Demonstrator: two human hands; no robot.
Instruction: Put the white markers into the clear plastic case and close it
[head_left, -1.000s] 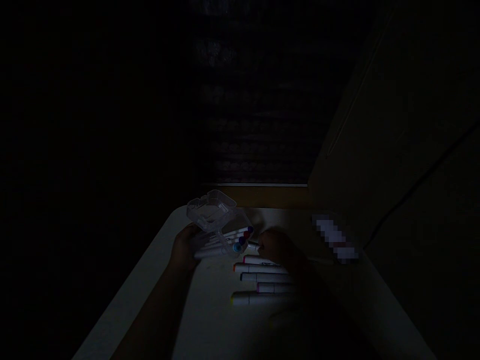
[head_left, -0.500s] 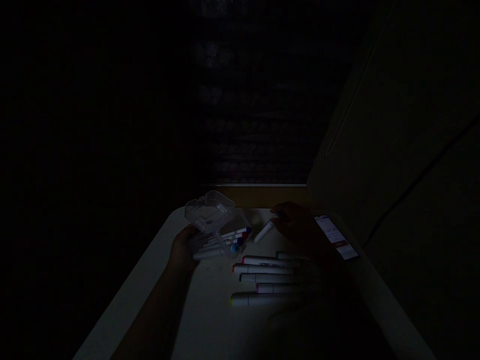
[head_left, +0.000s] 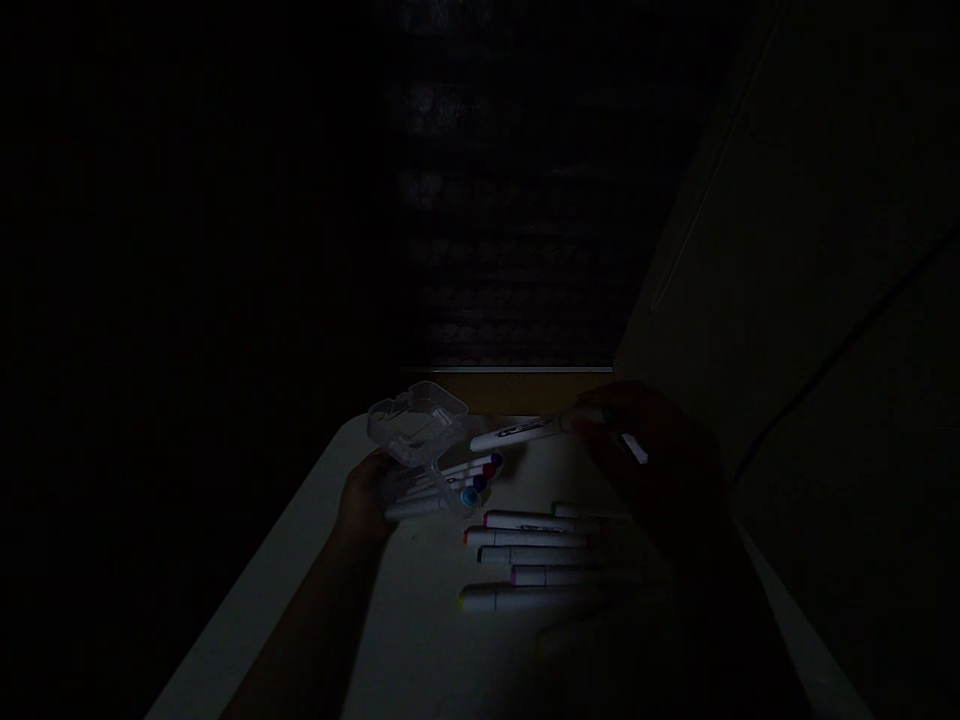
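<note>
In the dim head view my left hand [head_left: 363, 500] is closed around the side of a clear plastic case [head_left: 414, 440] with its lid raised. Several white markers [head_left: 424, 508] lie inside it, with blue, red and light blue ends pointing right. My right hand [head_left: 637, 440] grips a white marker [head_left: 517, 432] by its right end. That marker is held in the air, right of the case, its free end pointing left toward it. Below, several more white markers [head_left: 532, 556] with coloured ends lie side by side on the white table [head_left: 420, 640].
A phone [head_left: 636, 448] on the table's right side is mostly hidden behind my right hand. A dark cable [head_left: 840, 360] runs along the wall at right. Beyond the table's far edge is a brown strip [head_left: 540, 392] below a dark, ridged surface.
My right hand has moved right and away from the case with a marker, which has swung to point left. The left hand and case have barely moved.
</note>
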